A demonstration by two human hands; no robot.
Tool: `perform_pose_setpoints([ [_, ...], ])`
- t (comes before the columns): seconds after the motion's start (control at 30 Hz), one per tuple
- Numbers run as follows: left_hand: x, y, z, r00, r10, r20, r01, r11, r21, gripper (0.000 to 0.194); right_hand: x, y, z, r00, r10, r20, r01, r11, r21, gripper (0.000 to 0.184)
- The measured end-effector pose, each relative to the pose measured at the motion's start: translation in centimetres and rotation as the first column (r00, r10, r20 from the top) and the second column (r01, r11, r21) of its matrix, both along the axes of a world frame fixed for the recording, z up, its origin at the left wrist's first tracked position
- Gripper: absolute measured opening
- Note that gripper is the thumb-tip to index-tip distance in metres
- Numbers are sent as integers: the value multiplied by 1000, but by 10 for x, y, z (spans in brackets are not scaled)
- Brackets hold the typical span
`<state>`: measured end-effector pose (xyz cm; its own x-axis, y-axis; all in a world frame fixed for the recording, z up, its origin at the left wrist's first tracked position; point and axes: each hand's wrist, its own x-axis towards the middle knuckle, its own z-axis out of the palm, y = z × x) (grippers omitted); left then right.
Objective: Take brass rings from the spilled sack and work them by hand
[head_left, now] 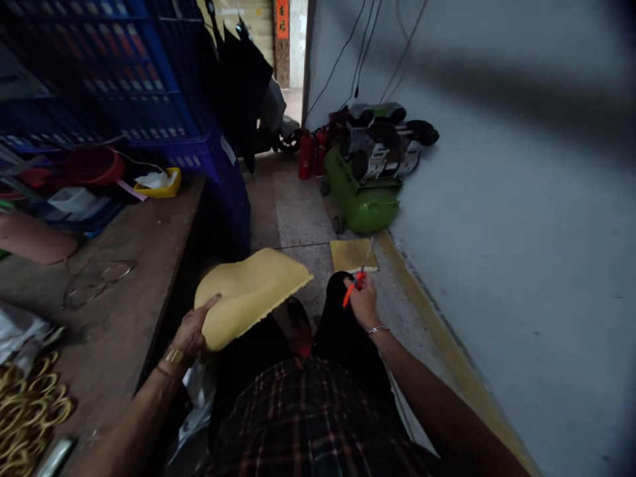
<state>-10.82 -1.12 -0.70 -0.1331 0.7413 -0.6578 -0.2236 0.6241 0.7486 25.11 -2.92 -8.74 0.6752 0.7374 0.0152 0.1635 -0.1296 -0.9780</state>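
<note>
My left hand (191, 329) grips the left end of a yellow foam sheet (253, 288), thumb on top and fingers underneath. The sheet bends over my lap, and its near right edge looks rough. Over my right knee, my right hand (364, 301) is closed round a pair of scissors (353, 289) with orange handles. The blades point away from me and are faint, so I cannot tell whether they are apart. On the floor just beyond the scissors lies a flat yellow foam piece (354, 255).
A workbench (134, 278) on the left carries brass-coloured rings (37, 404), eyeglasses (97, 281) and a yellow tray (166, 185). Stacked blue crates (163, 86) rise behind it. A green air compressor (365, 199) and red fire extinguishers (307, 156) stand ahead. The wall (527, 218) bounds the right.
</note>
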Motion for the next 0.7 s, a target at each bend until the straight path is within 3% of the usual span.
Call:
perform_pose_setpoints([
  [0.1,-13,13,5,986,-15,168,18,1000,-13,37,4,-20,-3,1000,9,-8,-9,1000,-23,38],
  [0.27,-23,18,-2,961,3,277,3,1000,-23,42,-3,-34,-5,990,74,117,-68,996,-59,49],
  [0.43,-14,7,-8,968,12,251,-7,1000,-23,42,-17,-37,-11,891,315,328,-255,943,-214,48],
  [0.53,-7,0,-7,989,105,101,-111,992,55,44,-26,-38,-18,802,456,386,-381,888,-257,49],
  [0.6,-4,-2,-5,984,175,30,-177,976,131,49,-30,-37,-23,785,487,383,-412,872,-263,50],
  [0.7,-4,-3,-6,979,199,46,-204,949,240,53,-35,-35,-25,805,493,330,-431,868,-247,52],
])
